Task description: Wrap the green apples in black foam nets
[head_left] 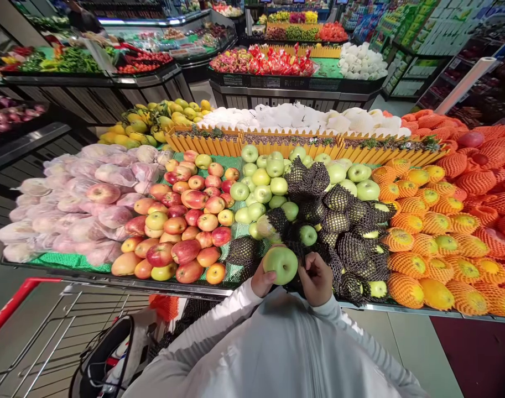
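Note:
My left hand (261,282) is wrapped round a large green apple (280,265), its stem hollow turned up towards me. Close on the apple's right, my right hand (318,281) is closed with thumb and fingers pressed together; what they pinch, if anything, is hidden. Dark material shows below and between the two hands, too unclear to name. Just beyond the hands lie green fruits in black foam nets (358,251) and a pile of bare green apples (263,193). An empty-looking black net (241,250) rests left of my left hand.
Red apples (189,221) and pale wrapped fruit (98,193) fill the stand's left side. Orange-netted fruit (438,243) lies at right. A low yellow fence (252,145) runs behind. A shopping cart (36,331) with a bag (123,348) stands at lower left.

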`<state>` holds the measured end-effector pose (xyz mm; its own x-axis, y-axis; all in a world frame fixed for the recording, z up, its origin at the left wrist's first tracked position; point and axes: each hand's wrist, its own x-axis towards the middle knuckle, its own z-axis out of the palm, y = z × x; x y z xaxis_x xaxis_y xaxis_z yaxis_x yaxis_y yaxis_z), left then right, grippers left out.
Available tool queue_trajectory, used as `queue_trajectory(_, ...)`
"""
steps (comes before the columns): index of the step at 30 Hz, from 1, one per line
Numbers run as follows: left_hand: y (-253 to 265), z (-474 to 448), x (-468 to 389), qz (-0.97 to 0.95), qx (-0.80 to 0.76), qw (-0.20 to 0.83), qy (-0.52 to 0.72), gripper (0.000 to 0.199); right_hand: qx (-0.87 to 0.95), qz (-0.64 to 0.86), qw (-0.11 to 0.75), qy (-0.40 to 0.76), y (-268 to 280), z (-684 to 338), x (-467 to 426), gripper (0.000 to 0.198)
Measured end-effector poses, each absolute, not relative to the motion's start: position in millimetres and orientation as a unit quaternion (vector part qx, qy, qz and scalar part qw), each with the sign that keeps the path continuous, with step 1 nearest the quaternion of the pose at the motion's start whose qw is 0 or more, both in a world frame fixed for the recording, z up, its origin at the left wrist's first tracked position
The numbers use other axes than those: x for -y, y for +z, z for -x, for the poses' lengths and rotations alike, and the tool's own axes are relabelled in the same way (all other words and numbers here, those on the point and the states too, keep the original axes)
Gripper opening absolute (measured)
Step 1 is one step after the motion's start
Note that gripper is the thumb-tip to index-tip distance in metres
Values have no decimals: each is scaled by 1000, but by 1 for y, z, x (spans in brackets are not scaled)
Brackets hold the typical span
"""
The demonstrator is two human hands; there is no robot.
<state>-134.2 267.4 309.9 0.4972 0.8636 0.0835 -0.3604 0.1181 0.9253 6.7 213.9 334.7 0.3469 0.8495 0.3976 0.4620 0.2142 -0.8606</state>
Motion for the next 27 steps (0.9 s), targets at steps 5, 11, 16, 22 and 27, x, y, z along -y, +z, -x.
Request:
queue_trajectory(5,315,135,-265,-562,-268,641,449,79,515,621,563,178,336,-9,-216,26)
queue_trajectory(11,315,133,-265,-590,-359,542,479,72,556,619,537,142,337,-5,-215,27)
queue_trajectory(16,314,131,-264,-634,-380,441,509,79,594,621,510,34,348,-12,-215,23)
queue_trajectory(22,307,139,-270,-675,-403,383,485,88,589,615,523,-20,359,-16,-216,18)
queue_trajectory(27,287,136,-268,-738,-345,338,471,67,676,542,500,-15,362,1,-218,23)
